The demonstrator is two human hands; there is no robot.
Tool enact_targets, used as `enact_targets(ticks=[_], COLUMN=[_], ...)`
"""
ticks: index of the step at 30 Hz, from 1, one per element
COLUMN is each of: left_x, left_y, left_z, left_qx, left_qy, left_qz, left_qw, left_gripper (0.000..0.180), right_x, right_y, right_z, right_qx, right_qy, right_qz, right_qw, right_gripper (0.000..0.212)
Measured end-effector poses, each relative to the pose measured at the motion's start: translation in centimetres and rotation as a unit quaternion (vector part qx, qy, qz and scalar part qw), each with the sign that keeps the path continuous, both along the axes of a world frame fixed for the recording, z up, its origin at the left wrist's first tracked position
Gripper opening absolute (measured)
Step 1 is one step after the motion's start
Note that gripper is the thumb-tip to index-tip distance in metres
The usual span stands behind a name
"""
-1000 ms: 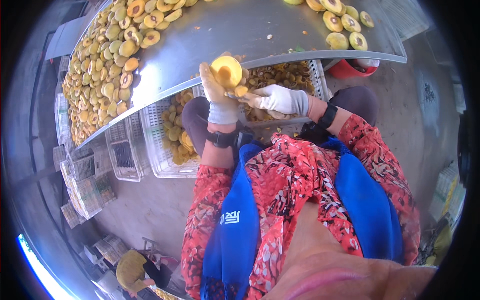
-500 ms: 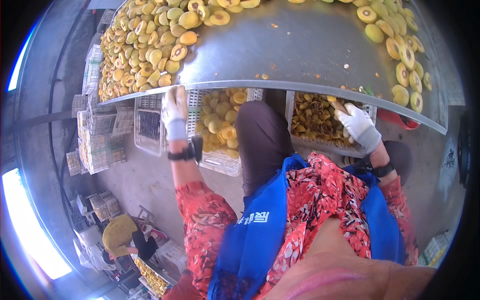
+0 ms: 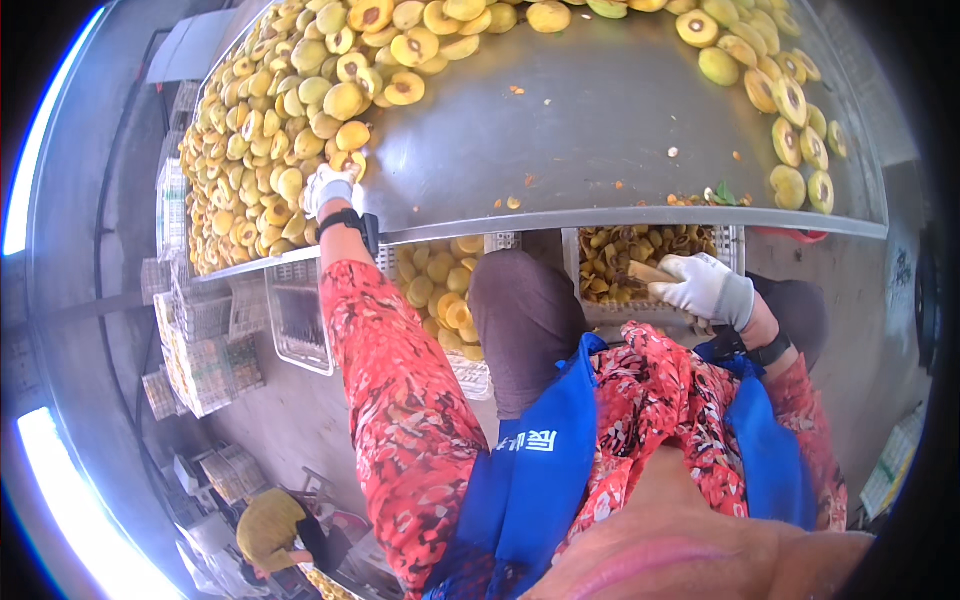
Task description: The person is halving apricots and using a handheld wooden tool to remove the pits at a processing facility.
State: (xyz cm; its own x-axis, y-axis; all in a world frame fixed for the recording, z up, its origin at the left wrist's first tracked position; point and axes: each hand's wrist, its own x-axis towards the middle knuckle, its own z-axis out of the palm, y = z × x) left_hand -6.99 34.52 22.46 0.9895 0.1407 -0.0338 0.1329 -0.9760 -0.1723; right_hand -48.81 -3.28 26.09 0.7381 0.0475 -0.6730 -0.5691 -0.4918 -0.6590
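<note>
My left hand (image 3: pixel 330 190), in a white glove, reaches over the table's near edge into the big heap of yellow peach halves (image 3: pixel 300 90). Its fingers close around a peach half (image 3: pixel 349 164) at the heap's lower right side; the fingertips are partly hidden. Below the table edge, my right hand (image 3: pixel 708 288), also gloved, is closed on a tool with a pale wooden handle (image 3: pixel 650 272). The tool points left, above a crate (image 3: pixel 738 245) of brown and yellow fruit scraps (image 3: pixel 625 250). Its working end cannot be made out.
The metal table (image 3: pixel 560 120) has a raised front rim; more peach halves (image 3: pixel 790 110) lie along its right side. Under it, a crate of peach halves (image 3: pixel 440 285) stands left of my knee (image 3: pixel 525 325). Stacked crates (image 3: pixel 205 350) and another person (image 3: pixel 275 530) are at left.
My left hand has gone from the table's front rim up into the heap, onto a peach half. My right hand, still holding the tool, has come slightly nearer my body. The view has shifted.
</note>
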Motion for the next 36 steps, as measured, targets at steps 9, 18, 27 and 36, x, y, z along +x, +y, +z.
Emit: enact_targets(ticks=[9, 18, 27, 36], left_x=[-9.6, -26.4, -27.5, -24.9], left_y=[-9.8, -18.9, -21.3, -21.1], left_z=[-1.8, -2.1, -5.4, -5.7], left_qx=[-0.576, -0.794, -0.787, -0.858], left_qy=[0.025, 0.224, 0.09, 0.137], left_qz=[-0.138, -0.156, -0.114, -0.004], left_qw=[0.806, 0.543, 0.6, 0.495], left_gripper=[0.049, 0.037, 0.037, 0.067], right_x=[2.9, 7.5, 8.9, 5.2], right_y=[1.7, 3.9, 3.4, 5.2], right_z=[-3.6, -5.8, -7.5, -6.1], right_qx=[0.198, 0.038, -0.047, 0.118], right_qy=[-0.186, -0.485, -0.404, -0.191], right_qz=[-0.194, -0.199, -0.198, -0.139], right_qw=[0.943, 0.851, 0.892, 0.964], right_gripper=[0.025, 0.036, 0.024, 0.035])
